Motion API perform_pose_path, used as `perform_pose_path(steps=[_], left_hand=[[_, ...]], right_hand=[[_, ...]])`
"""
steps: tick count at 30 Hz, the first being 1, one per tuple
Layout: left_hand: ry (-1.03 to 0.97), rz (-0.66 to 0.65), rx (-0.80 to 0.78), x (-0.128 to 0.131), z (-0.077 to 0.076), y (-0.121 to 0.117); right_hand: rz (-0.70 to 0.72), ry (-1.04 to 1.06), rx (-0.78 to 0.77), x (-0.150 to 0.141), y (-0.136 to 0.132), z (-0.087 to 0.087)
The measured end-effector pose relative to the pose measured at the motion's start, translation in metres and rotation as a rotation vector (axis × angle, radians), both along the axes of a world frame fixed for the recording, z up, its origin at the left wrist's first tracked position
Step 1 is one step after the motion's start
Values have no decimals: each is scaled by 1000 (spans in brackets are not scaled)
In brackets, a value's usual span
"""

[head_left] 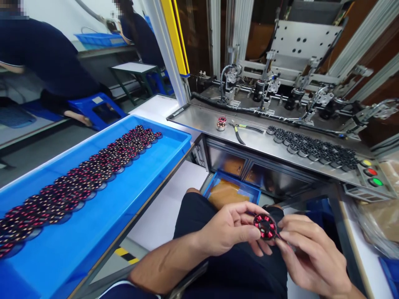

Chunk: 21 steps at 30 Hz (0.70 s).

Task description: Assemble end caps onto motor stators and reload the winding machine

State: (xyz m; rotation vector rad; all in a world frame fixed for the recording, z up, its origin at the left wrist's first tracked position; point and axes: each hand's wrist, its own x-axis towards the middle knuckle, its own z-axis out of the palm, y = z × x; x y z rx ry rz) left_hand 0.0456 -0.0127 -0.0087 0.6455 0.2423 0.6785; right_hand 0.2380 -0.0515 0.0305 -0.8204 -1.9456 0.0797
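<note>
Over my lap, my left hand (232, 230) grips a round motor stator (264, 226) with red wire windings and a black rim, thumb on its near edge and fingers behind it. My right hand (311, 249) is at the stator's right edge, thumb and forefinger pinched together there. A thin dark strand seems to run between those fingertips, too small to make out for certain. Two more wound stators (221, 123) sit on the metal bench ahead, beside cutting pliers (238, 132) with black and yellow handles.
A long blue tray (162, 174) at left holds dense rows of wound stators (93, 170). Black unwound cores (314, 147) line the metal bench (249, 145) before a winding machine (293, 89). Push buttons (370, 171) stand at right, a blue bin (232, 189) below. Two people sit at left.
</note>
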Motion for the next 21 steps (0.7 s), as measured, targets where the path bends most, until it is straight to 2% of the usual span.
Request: perform_pose_path(steps=[5, 11, 14, 17, 20, 21], left_hand=[[11, 54, -5, -1, 3, -1], [-22, 73, 27, 1, -1, -2], [-35, 128, 62, -1, 1, -3], [-77, 209, 110, -5, 7, -2], [-156, 305, 84, -7, 11, 4], [-152, 295, 57, -6, 11, 7]], right_hand=[[1, 110, -159, 10, 1, -4], [65, -7, -184, 4, 5, 7], [8, -33, -154, -1, 2, 10], [-44, 23, -200, -8, 0, 13], [-1, 76, -265, -13, 2, 18], [33, 74, -274, -13, 3, 20]])
